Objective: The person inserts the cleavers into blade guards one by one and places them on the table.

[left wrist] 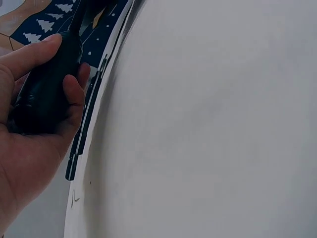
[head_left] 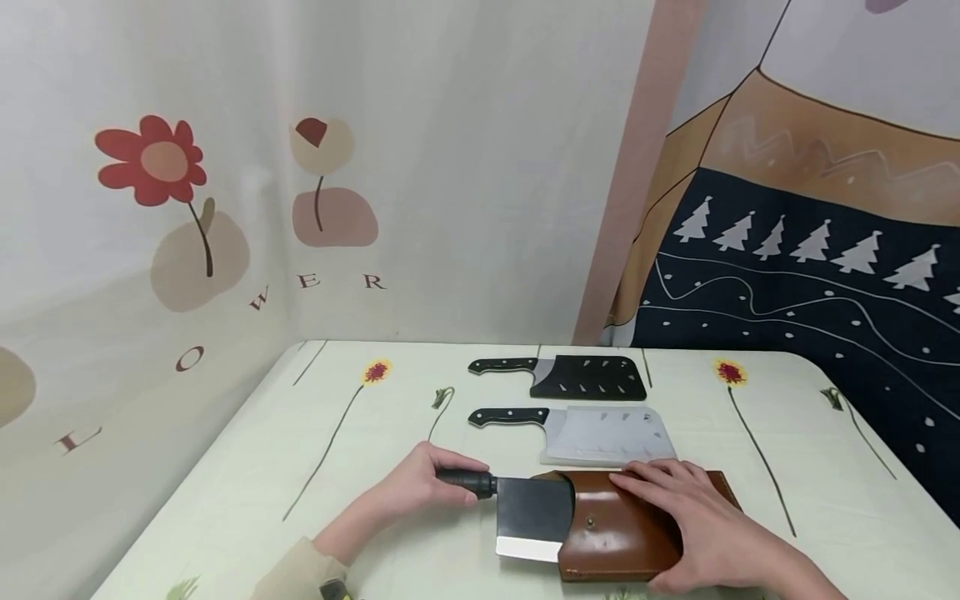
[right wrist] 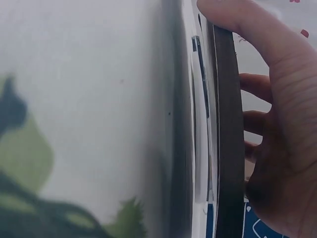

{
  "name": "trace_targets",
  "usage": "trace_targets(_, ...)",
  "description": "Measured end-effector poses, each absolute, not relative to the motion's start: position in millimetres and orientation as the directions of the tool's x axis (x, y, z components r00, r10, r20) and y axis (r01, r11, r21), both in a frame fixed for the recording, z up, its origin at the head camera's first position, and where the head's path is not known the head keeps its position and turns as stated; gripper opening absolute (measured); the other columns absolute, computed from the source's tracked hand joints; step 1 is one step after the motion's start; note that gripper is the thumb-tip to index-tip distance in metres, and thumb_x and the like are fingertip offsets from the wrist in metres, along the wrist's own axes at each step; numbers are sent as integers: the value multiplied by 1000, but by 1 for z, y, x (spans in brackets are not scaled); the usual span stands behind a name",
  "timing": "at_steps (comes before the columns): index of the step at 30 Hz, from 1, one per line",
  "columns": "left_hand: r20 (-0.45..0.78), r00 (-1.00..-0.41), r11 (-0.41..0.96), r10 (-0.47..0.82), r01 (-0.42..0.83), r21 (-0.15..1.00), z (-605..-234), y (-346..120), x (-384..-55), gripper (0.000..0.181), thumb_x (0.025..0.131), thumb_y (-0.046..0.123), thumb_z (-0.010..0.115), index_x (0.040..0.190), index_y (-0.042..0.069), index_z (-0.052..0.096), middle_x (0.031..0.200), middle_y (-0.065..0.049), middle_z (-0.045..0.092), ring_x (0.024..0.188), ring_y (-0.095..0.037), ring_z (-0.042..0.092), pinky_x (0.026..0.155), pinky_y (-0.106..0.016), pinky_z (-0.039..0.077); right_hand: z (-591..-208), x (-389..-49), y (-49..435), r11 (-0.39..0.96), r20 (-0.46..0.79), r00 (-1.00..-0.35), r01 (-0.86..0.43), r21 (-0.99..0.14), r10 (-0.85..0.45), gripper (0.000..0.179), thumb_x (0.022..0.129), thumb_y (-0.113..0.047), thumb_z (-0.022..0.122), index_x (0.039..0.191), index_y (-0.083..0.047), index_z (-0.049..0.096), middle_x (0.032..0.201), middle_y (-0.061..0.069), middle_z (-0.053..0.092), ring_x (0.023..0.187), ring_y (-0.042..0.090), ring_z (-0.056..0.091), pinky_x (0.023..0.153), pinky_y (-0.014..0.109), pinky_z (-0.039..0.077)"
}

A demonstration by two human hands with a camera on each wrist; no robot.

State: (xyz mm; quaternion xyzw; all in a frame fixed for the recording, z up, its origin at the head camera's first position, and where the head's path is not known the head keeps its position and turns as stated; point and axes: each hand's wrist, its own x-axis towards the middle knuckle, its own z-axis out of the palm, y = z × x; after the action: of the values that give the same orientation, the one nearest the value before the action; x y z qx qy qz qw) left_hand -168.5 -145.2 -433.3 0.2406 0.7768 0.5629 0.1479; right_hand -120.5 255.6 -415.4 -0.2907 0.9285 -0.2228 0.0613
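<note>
In the head view my left hand [head_left: 422, 481] grips the black handle [head_left: 468, 481] of a cleaver [head_left: 532, 510] with a dark blade and a bright cutting edge. The left wrist view shows the fingers wrapped round that handle [left wrist: 49, 84]. The blade's far end is hidden inside a brown leather knife sheath [head_left: 618, 533], which lies on the table with its mouth to the left. My right hand [head_left: 701, 521] holds the sheath, thumb at its near edge and fingers spread over its top. From the right wrist, the sheath [right wrist: 230, 134] shows edge-on beside the fingers.
Behind the sheath lies a cleaver with a pale whitish blade [head_left: 607, 435]. Farther back is another with a black blade cover [head_left: 588, 377]. Both handles point left. They rest on a flower-print tablecloth [head_left: 247, 467], with printed curtains [head_left: 450, 167] behind the table.
</note>
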Motion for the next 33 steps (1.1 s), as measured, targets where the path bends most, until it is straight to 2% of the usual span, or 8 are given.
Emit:
trace_targets(8, 35, -852, 265, 523, 201, 943, -431, -135, -167, 39, 79, 4, 85, 117, -2, 76, 105, -11, 76, 83, -11, 68, 72, -22, 54, -409, -120, 245, 756, 25, -840, -501, -420, -543, 102, 61, -67, 87, 151, -36, 51, 151, 6, 48, 130, 35, 41, 96, 72, 36)
trace_targets(18, 0, -875, 284, 484, 157, 946, -428, -127, -165, 37, 77, 3, 86, 114, 1, 78, 101, -10, 77, 81, -13, 67, 71, -22, 53, -403, -125, 235, 795, -12, -846, -496, -350, -533, 109, 56, -71, 87, 151, -30, 53, 149, 9, 50, 128, 34, 44, 98, 69, 39)
trace_targets(27, -17, -879, 266, 476, 126, 956, -429, -122, -164, 39, 77, 4, 86, 115, 2, 78, 103, -10, 77, 84, -15, 68, 74, -23, 54, -401, -127, 228, 763, 35, -811, -563, -319, -584, 108, 58, -71, 86, 151, -29, 53, 149, 9, 51, 127, 32, 45, 100, 68, 37)
trace_targets(29, -18, -878, 259, 478, 121, 958, -429, -119, -164, 38, 78, 3, 86, 115, 3, 78, 104, -10, 77, 86, -15, 69, 75, -23, 55, -401, -127, 227, 761, 36, -809, -567, -317, -587, 108, 58, -72, 86, 151, -29, 53, 149, 8, 51, 127, 31, 45, 99, 67, 38)
trace_targets(33, 16, -879, 275, 477, 166, 947, -428, -117, -163, 36, 78, 4, 85, 114, 5, 79, 110, -6, 76, 102, -18, 68, 87, -23, 52, -400, -127, 226, 763, 29, -810, -563, -318, -586, 108, 57, -72, 86, 151, -29, 53, 148, 8, 52, 125, 30, 46, 96, 66, 40)
